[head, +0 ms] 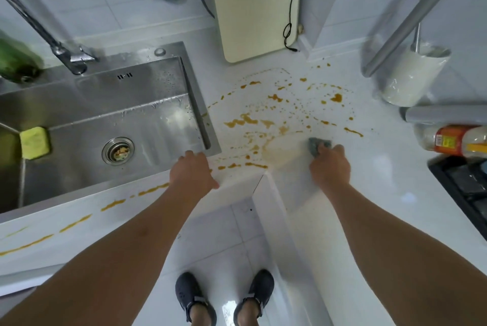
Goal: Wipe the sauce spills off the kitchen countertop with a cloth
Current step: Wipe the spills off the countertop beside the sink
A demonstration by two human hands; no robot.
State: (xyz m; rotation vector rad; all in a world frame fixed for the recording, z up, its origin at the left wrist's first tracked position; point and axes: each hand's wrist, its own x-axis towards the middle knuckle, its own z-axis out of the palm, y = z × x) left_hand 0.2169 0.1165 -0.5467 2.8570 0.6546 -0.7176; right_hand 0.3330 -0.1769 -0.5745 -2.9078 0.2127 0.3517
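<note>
While my right hand (330,166) grips the cloth (317,146) amid sauce (243,120), my left hand (192,171) rests flat on the counter (369,167) edge.

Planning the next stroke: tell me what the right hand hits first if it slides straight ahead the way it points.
The right hand, gripping the grey-blue cloth, points away along the white countertop. It probably meets the orange-brown sauce spills first; the cream cutting board stands beyond.

The bottle (453,143) carries a red-and-yellow label, its print too blurred to read.
</note>
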